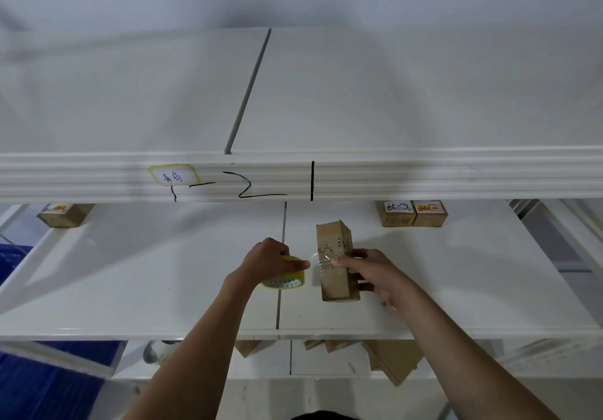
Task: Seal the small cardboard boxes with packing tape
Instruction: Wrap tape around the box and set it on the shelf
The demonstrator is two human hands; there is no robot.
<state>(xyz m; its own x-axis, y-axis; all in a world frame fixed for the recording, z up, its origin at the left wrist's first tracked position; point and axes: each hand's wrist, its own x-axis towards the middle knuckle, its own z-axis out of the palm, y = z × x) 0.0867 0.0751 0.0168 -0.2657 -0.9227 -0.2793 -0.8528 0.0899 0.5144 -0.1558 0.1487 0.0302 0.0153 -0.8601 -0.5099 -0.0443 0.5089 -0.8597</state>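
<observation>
Nearest us, on the white shelf, our left hand curls around the yellow tape roll, thumb stretched toward the box. Just beside it our right hand grips the long cardboard box from its right side, thumb pressing a clear strip of tape across the top. Farther back stand two small labelled boxes at right and another box at far left

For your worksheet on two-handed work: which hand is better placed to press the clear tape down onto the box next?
The right hand. Its fingers already pinch the clear tape against the cardboard box, while the left hand grips the tape roll beside it.
</observation>
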